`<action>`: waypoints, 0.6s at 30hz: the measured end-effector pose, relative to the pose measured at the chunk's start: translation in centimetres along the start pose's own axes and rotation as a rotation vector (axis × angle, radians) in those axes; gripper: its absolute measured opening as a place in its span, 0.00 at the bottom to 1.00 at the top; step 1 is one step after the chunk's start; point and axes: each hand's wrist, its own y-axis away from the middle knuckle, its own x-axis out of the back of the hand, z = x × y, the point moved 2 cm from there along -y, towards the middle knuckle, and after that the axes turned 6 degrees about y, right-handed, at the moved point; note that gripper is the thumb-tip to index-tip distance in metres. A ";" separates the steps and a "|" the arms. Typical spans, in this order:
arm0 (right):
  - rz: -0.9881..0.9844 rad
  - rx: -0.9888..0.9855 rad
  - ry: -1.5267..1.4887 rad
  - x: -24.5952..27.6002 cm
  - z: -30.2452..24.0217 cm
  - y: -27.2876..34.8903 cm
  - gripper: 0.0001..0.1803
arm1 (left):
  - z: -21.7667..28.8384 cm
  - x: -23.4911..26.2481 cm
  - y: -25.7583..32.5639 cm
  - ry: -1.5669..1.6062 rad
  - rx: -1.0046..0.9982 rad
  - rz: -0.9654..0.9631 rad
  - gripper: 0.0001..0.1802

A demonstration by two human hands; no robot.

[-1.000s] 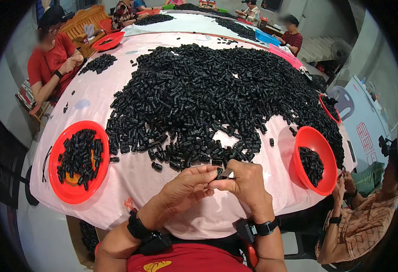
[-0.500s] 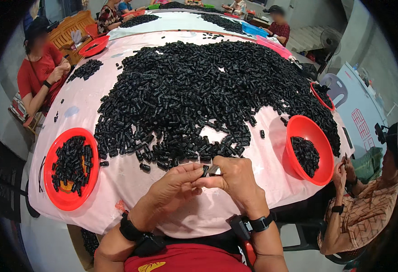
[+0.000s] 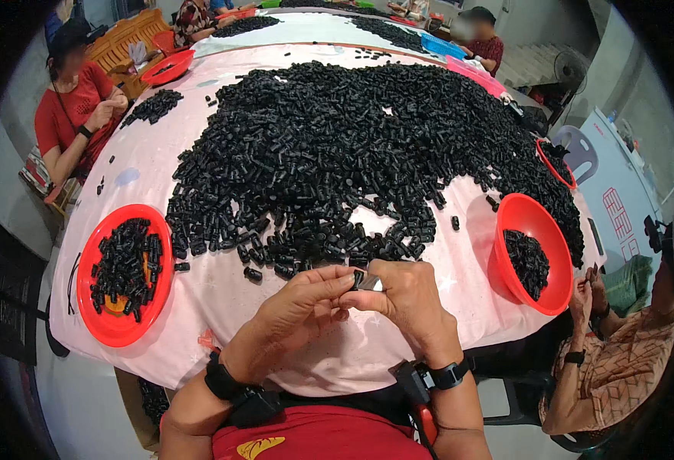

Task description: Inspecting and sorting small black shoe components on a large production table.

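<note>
Only the head view is on my feed, so I work through it from the bottom up. At lower centre my left hand (image 3: 302, 307) and right hand (image 3: 406, 303) meet fingertip to fingertip, both pinching one small part (image 3: 366, 280) between them; it looks like a short black tube with a pale, shiny bit at its right end, though it is too small for me to tell more. It sits just above the near edge of the table (image 3: 222, 299), which wears a pale pink cloth, soft and slightly creased.

Through the middle of the frame spreads the big heap of black pieces (image 3: 352, 146), short matte cylinders lying every way, thick at the centre and thinning to strays near my hands. At lower left a red round bowl (image 3: 92, 314), smooth plastic, holds a modest layer of the same pieces; the red bowl at right (image 3: 559, 261) holds a smaller clump.

I judge the work early: both bowls are far from full and the heap is barely dented.

Upper left, a person in a red shirt (image 3: 72, 115) sits at the table; lower right, another person's patterned sleeve (image 3: 628, 368).
</note>
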 end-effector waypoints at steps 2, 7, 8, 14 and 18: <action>0.027 -0.008 -0.041 -0.1 -0.3 0.0 0.30 | 0.3 0.1 -0.1 -0.027 -0.015 -0.012 0.14; 0.035 -0.056 -0.071 0.3 -0.3 -0.1 0.29 | 0.0 0.1 -0.1 -0.032 0.033 0.040 0.12; 0.023 -0.045 -0.056 0.3 -0.2 0.0 0.30 | -0.1 0.1 -0.1 -0.032 0.036 0.039 0.12; 0.012 -0.028 -0.035 0.0 -0.3 0.0 0.30 | 0.0 0.0 -0.1 -0.013 0.013 0.010 0.12; 0.039 -0.025 -0.036 0.6 -0.7 -0.3 0.30 | 0.0 0.2 -0.1 -0.016 0.003 0.007 0.12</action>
